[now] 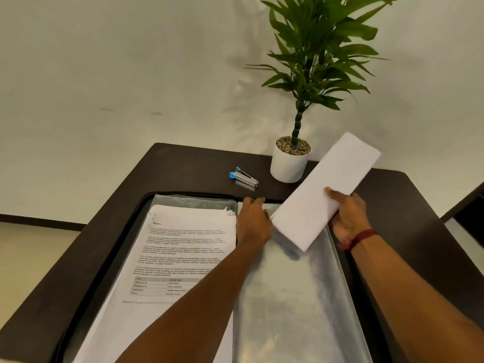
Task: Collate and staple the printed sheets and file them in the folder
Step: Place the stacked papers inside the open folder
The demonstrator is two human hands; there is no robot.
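Observation:
An open display folder lies on the dark table, with clear plastic sleeves (293, 297) spread to the right. Printed sheets (180, 247) with text and a small table sit on its left half. My right hand (348, 216) grips a white stack of sheets (327, 187), blank side up, tilted above the folder's right half. My left hand (252, 218) reaches across to the top edge of the right sleeve; its fingers curl there, and whether they pinch the plastic is hard to tell. A blue and silver stapler (243, 177) lies beyond the folder.
A potted plant in a white pot (288, 166) stands at the back of the dark table (408, 218), just behind the held sheets. A pale wall runs behind the table. A dark chair part shows at the far right edge.

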